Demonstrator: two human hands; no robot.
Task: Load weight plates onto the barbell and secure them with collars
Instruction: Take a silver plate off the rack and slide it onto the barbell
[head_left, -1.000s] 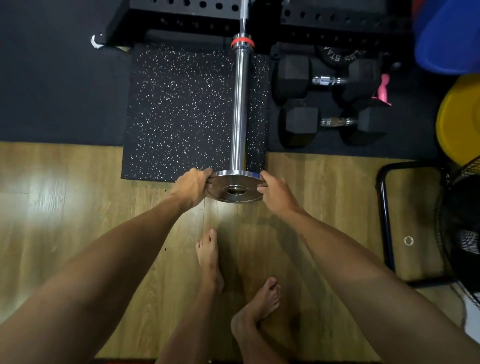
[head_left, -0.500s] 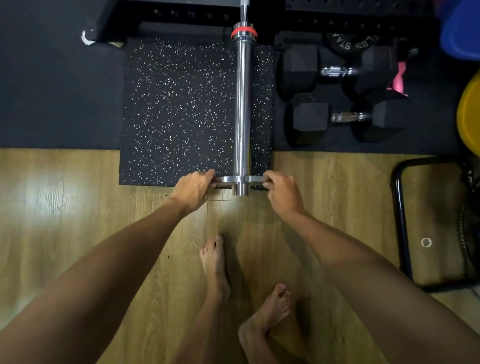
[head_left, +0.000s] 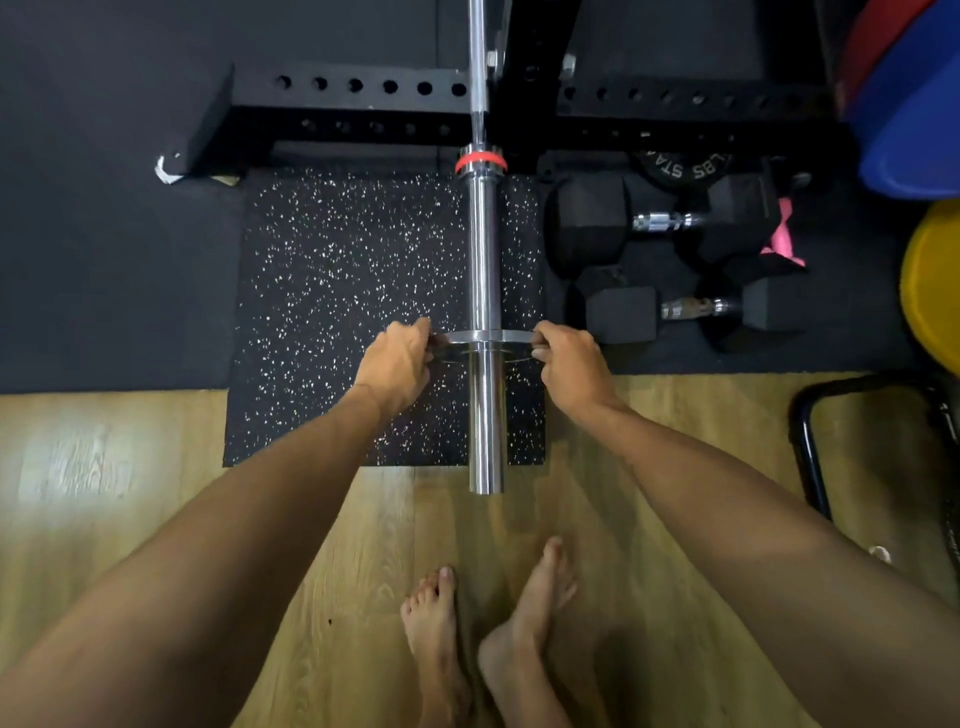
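The chrome barbell sleeve (head_left: 484, 249) runs straight away from me, ending at a red-ringed shoulder (head_left: 480, 160) by the rack. A small chrome weight plate (head_left: 488, 338) sits threaded on the sleeve, roughly halfway along it, seen edge-on. My left hand (head_left: 397, 364) grips the plate's left rim and my right hand (head_left: 569, 364) grips its right rim. The sleeve's free end (head_left: 485, 483) sticks out toward me, past the plate. No collar is in view.
A speckled rubber mat (head_left: 353, 312) lies under the sleeve. Two black hex dumbbells (head_left: 670, 221) (head_left: 691, 307) rest to the right, with blue (head_left: 914, 114) and yellow (head_left: 935, 286) plates beyond. The black rack base (head_left: 363, 104) crosses the far side. My bare feet (head_left: 488, 634) stand on wood floor.
The plate went from being held at the sleeve's tip to sliding onto it, then farther along toward the rack. Both hands moved forward with it.
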